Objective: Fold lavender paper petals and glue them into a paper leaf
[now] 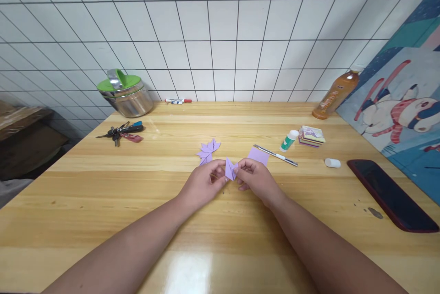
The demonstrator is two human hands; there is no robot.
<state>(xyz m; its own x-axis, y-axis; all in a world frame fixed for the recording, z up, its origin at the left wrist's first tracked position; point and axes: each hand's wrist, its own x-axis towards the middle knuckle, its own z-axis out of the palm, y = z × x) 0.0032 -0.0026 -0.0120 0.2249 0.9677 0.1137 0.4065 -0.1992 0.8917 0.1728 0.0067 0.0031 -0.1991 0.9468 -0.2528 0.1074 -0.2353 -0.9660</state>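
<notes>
A small folded piece of purple paper (230, 169) is held between both hands above the wooden table (165, 234). My left hand (205, 181) pinches its left side with thumb and fingers. My right hand (255, 178) grips its right side between thumb and forefinger. Just beyond my left hand lies a purple origami piece with several points (208, 148), its near part covered by the hand. Behind my right hand is a flat purple paper square (258, 156), partly hidden, with a slim silver utility knife (276, 155) across its right corner.
At the right are a glue stick (288, 141), its white cap (332, 163), a stack of coloured paper (311, 135), a phone (392, 195) and a drink bottle (337, 93). Keys (120, 132), a green-lidded metal pot (126, 94) and a marker (178, 101) stand or lie at the left and back.
</notes>
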